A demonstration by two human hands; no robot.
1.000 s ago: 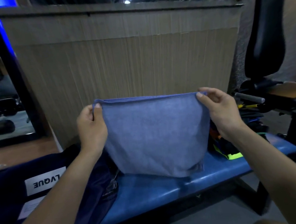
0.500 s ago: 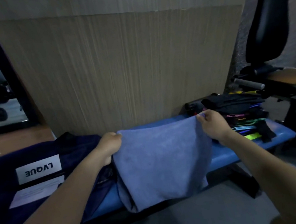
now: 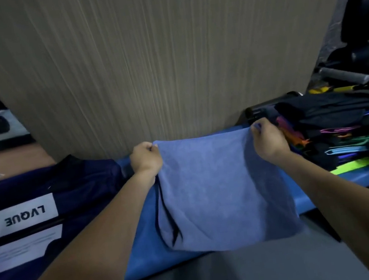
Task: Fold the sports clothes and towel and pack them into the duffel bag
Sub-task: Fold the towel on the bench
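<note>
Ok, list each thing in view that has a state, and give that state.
Towel: folded, lying on the bench, near edge hanging over the front.
Left hand: grips the towel's far left corner.
Right hand: pinches the far right corner.
Duffel bag: on the bench, left of the towel.
Sports clothes: piled at right, unpacked.
Bench: holds everything.

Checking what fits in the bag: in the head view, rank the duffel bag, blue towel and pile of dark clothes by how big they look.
1. Duffel bag, though partly cut off at the frame edge and nearer the camera.
2. Blue towel.
3. Pile of dark clothes, smallest, partly cropped.
</note>
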